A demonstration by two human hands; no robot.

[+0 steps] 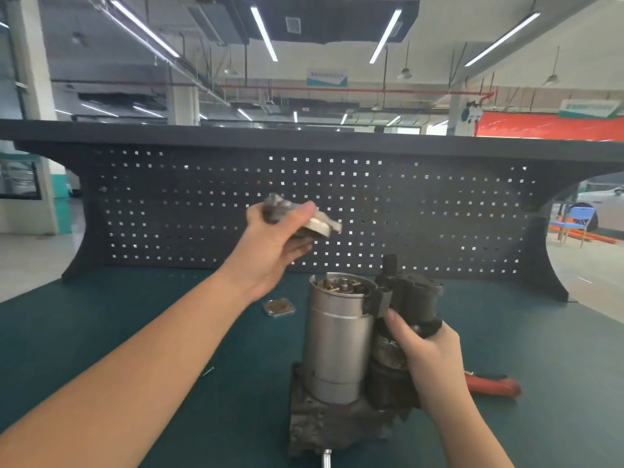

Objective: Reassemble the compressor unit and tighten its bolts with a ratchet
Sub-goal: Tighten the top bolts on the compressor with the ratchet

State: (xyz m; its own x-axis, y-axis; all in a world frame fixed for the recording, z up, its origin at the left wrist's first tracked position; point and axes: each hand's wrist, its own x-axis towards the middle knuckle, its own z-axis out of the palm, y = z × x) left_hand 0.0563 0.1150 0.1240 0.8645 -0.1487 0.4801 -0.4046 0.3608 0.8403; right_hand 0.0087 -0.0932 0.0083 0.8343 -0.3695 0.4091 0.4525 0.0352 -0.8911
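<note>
Head view, left hand [270, 241] gripping cover [317, 224], right hand [429, 352] holding compressor [337, 339]

Dark pegboard [337, 204] backs the green bench mat [135, 315] at 12 o'clock. Blue folding chair [579, 217] over at 3 o'clock, red banner [547, 126] above it, strip lights [264, 33] on the ceiling.

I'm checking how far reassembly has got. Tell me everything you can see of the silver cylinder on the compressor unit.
The silver cylinder stands upright on the unit's grimy dark base. It looks like smooth brushed metal with a stepped, narrower lower section. Its top is uncovered, showing a central shaft and brass-coloured parts. A dark housing sits against its right side, gripped by the right hand.
</note>
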